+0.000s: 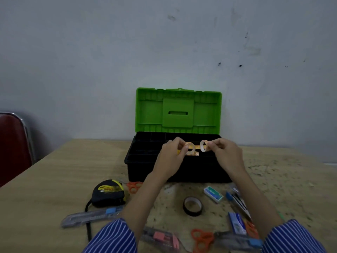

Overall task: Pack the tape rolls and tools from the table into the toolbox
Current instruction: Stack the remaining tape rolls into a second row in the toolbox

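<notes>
Pinching small tape rolls over the open toolbox (175, 172) tray: left hand (170, 155) grips yellow roll (189, 146), right hand (226, 154) clear roll (203, 146), black tape roll (192, 205) at table's (54, 179) 6 o'clock.

Scuffed grey wall (91, 52) behind speckled beige table (291, 179) — red chair (12, 143) at left, dim light.

**One head-worn view, looking forward and down**

A single wide-angle camera sits on the person's head, facing a wall (164, 42) across a table (54, 170). The open toolbox (178, 110) fills the frame's centre; both forearms reach in from the bottom edge, close to the lens. No second view exists to share scenery.
</notes>
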